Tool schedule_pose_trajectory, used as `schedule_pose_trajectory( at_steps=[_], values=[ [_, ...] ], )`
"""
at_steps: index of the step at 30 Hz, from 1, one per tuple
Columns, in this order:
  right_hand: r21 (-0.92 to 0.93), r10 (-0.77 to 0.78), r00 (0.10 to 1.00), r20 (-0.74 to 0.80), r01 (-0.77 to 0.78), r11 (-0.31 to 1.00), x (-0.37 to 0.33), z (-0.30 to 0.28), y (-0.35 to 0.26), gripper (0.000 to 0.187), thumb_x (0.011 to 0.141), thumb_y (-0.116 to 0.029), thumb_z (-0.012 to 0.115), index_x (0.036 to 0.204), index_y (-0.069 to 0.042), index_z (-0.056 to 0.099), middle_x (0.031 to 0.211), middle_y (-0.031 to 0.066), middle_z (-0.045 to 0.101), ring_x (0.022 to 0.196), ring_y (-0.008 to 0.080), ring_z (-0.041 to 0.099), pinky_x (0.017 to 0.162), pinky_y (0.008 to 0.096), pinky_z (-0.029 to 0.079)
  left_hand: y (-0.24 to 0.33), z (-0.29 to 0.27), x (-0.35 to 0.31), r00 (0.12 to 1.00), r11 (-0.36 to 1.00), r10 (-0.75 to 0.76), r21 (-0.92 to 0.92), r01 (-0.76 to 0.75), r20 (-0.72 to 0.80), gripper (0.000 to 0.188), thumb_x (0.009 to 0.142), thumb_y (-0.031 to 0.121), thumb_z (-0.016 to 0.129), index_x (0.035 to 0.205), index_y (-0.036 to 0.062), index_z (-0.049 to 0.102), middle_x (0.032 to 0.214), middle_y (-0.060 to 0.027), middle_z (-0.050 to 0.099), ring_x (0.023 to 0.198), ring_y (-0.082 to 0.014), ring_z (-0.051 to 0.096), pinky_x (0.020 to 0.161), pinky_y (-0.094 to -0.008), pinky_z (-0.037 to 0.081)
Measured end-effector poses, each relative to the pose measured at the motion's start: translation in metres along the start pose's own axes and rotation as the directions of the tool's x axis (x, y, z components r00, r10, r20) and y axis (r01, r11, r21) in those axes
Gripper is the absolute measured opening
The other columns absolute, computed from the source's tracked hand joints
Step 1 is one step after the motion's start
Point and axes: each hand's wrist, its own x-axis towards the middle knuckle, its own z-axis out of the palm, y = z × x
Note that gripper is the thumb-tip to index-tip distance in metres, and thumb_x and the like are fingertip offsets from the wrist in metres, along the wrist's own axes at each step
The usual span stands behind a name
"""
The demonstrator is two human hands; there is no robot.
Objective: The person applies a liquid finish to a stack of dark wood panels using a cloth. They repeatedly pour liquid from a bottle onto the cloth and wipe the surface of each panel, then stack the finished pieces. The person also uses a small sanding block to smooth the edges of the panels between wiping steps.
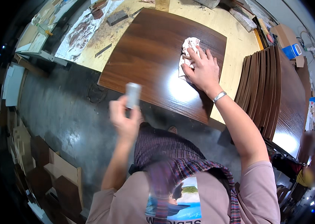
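Observation:
A dark brown, glossy wooden panel (146, 48) lies flat on the pale workbench, its near edge toward me. My right hand (204, 71) rests on the panel's right half with the fingers spread, pressing on a crumpled white cloth (186, 59) with faint reddish marks. The cloth sticks out to the left of the fingers. Just off the panel's near left edge, my left hand (122, 114) is raised, pinching a small pale grey-white block (133, 95) between thumb and fingers. Motion blurs the block, so its exact kind cannot be made out.
Many similar brown panels (260, 89) stand upright in a row to the right. On the pale bench (235, 67) lie a dark block (117, 18) and a thin dark strip (103, 50). A stained white sheet (83, 31) covers the bench's left part. Boards (64, 168) stand at lower left.

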Motion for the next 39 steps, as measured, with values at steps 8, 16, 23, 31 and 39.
schedule_pose_trajectory(
  at_steps=[8, 16, 23, 31, 39],
  values=[
    [0.02, -0.011, 1.0, -0.015, 0.011, 1.0, -0.003, 0.002, -0.001, 0.058, 0.084, -0.046, 0.062, 0.136, -0.019, 0.059, 0.146, 0.0198, 0.051, 0.134, 0.0534, 0.043, 0.107, 0.0692, 0.034, 0.037, 0.031, -0.041, 0.999, 0.965, 0.03, -0.263, -0.021, 0.031, 0.03, 0.08, 0.007, 0.074, 0.107, 0.0011, 0.064, 0.093, -0.007, 0.06, 0.081, -0.0175, 0.058, 0.072, -0.0329, 0.049],
    [0.018, -0.035, 0.998, -0.053, 0.036, 0.999, 0.0, 0.005, -0.002, 0.057, 0.084, -0.046, 0.062, 0.134, -0.018, 0.06, 0.145, 0.019, 0.051, 0.132, 0.0535, 0.045, 0.104, 0.0703, 0.036, 0.06, 0.044, -0.055, 0.997, 0.997, 0.056, -0.058, -0.053, 0.051, 0.031, 0.074, 0.005, 0.074, 0.103, 0.0013, 0.065, 0.093, -0.0082, 0.058, 0.07, -0.0162, 0.052, 0.061, -0.0309, 0.047],
    [-0.03, 0.008, 0.999, -0.033, -0.009, 1.0, -0.001, 0.002, 0.004, 0.059, 0.085, -0.051, 0.059, 0.137, -0.023, 0.059, 0.147, 0.0167, 0.051, 0.135, 0.0496, 0.043, 0.109, 0.0661, 0.035, 0.085, 0.046, -0.051, 0.981, 0.985, 0.17, 0.021, -0.172, 0.092, 0.045, 0.071, 0.002, 0.073, 0.115, 0.0016, 0.066, 0.082, -0.011, 0.057, 0.063, -0.0206, 0.054, 0.054, -0.0332, 0.046],
    [0.027, -0.017, 0.997, -0.069, 0.019, 0.999, -0.001, 0.006, -0.002, 0.054, 0.084, -0.046, 0.062, 0.132, -0.019, 0.062, 0.144, 0.0177, 0.053, 0.133, 0.0512, 0.044, 0.106, 0.0684, 0.036, 0.05, 0.03, -0.037, 0.965, 0.957, 0.254, 0.131, -0.26, 0.063, 0.045, 0.071, 0.004, 0.071, 0.115, 0.0034, 0.069, 0.079, -0.0074, 0.05, 0.062, -0.0219, 0.05, 0.058, -0.034, 0.045],
    [0.042, -0.013, 0.997, -0.07, 0.016, 0.999, -0.002, 0.002, -0.001, 0.053, 0.084, -0.042, 0.063, 0.131, -0.017, 0.061, 0.143, 0.0184, 0.053, 0.132, 0.0522, 0.045, 0.105, 0.0697, 0.035, 0.007, -0.017, -0.007, 0.99, 0.966, 0.132, 0.23, -0.118, -0.045, 0.039, 0.073, 0.004, 0.073, 0.112, 0.0052, 0.071, 0.079, -0.0037, 0.049, 0.061, -0.0162, 0.048, 0.058, -0.0315, 0.043]
  ],
)
